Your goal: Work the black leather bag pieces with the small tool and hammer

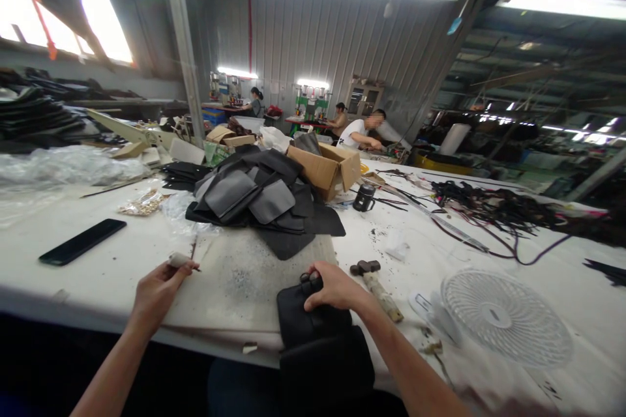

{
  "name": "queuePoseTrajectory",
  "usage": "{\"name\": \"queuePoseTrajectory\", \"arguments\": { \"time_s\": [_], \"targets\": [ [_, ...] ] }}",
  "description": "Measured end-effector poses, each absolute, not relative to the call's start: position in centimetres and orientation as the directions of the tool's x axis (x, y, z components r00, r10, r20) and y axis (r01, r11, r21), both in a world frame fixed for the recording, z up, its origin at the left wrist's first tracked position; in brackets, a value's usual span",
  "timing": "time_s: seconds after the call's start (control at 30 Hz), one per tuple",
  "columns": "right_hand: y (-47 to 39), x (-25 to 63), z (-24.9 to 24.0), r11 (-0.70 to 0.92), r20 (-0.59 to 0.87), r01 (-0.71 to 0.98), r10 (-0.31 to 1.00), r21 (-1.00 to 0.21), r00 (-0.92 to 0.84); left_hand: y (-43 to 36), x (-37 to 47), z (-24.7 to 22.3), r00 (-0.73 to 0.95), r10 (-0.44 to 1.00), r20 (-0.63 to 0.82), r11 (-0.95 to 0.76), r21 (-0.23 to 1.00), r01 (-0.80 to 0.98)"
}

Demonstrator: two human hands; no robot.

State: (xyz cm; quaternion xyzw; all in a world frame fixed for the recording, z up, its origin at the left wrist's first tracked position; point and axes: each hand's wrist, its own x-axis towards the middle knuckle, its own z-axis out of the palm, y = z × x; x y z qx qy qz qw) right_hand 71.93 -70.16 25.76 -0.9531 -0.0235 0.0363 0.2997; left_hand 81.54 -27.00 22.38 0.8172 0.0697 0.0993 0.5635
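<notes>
My left hand (159,290), over the table's near edge, is closed in a pinch on a small white cylindrical tool (178,260) with a thin dark tip. What exactly the tool is I cannot make out. To the right, my right hand (335,287) grips the upper end of a black leather piece (300,319), thumb on its face and fingers behind. Small dark loops stick up at that end. The lower part of the leather hangs over the table edge. Between my hands lies a pale, speckled work board (244,280). A hammer (379,287) rests just right of my right hand.
A heap of black leather pieces (254,189) lies beyond the board, with a cardboard box (325,169) behind. At left are a phone (83,241) and a bag of small metal parts (143,202). A white fan (506,316) stands at right; a co-worker (359,133) sits farther back.
</notes>
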Motion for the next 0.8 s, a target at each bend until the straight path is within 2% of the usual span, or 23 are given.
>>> {"name": "queuePoseTrajectory", "arguments": {
  "time_s": [0.2,0.33,0.43,0.6,0.8],
  "targets": [
    [-70.3,71.8,24.8,-0.746,-0.051,0.057,0.121,-0.664,0.991,-26.8,81.7,21.9,0.97,0.22,0.099,-0.363,0.932,-0.012],
    [-70.5,72.6,25.3,-0.732,-0.002,0.134,0.182,-0.668,0.983,-26.9,81.6,22.1,0.969,0.232,0.09,-0.355,0.935,-0.002],
    [-70.2,72.4,26.2,-0.77,0.09,0.181,0.16,-0.612,0.983,-27.0,81.5,22.4,0.969,0.234,0.076,-0.331,0.944,0.006],
    [-67.6,68.0,26.1,-0.84,0.307,0.206,0.049,-0.502,0.95,-27.3,81.4,22.7,0.968,0.235,0.086,-0.355,0.935,0.003],
    [-65.2,62.6,21.3,-0.893,0.332,0.206,0.069,-0.4,0.941,-26.9,82.2,24.1,0.987,0.151,0.053,-0.407,0.913,0.013]
  ]
}}
